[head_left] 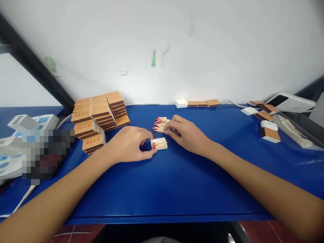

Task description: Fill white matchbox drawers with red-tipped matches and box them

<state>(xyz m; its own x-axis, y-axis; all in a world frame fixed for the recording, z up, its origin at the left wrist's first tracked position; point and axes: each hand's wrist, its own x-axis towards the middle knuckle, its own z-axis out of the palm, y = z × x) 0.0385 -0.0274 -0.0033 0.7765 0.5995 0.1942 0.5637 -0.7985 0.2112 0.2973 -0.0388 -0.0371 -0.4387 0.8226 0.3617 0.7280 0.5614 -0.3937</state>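
Observation:
A small white matchbox tray (165, 145) lies on the blue table with several red-tipped matches (159, 145) inside. My left hand (131, 143) grips its left end, thumb on the near corner and forefinger on the far one. Just beyond the tray is a loose heap of matches (160, 123), heads pointing mostly left. At the right side of this heap, my right hand (186, 133) has thumb and fingertips pinched on match ends. How many matches are between them is hidden.
Stacked matchboxes (101, 108) stand at the left, near a power strip (48, 121) and a partly pixelated dark object (55, 152). A row of matchboxes (199, 103) runs along the wall. More matchboxes (270, 134) and a white device (291, 102) are at the right.

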